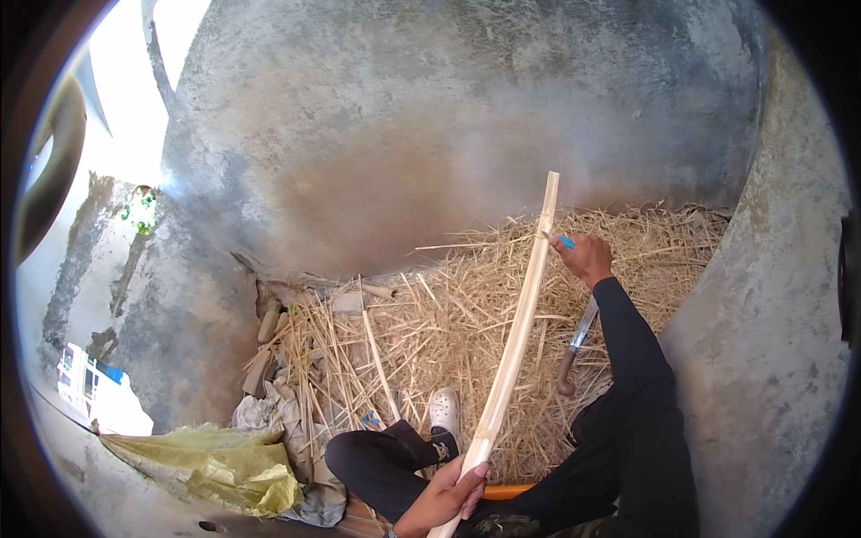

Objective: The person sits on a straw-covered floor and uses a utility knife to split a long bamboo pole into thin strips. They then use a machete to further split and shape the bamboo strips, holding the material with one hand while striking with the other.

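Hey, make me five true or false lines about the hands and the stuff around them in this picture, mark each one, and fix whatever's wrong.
1. The left hand grips the long pale strip near its lower end. True.
2. The brown-handled blade lies to the left of the strip. False: it lies on the straw to the right of the strip.
3. The right hand holds a small blue object by the upper part of the strip. True.
4. The shoe in view is black. False: it is white.
5. A yellowish sack lies at the lower left of the picture. True.
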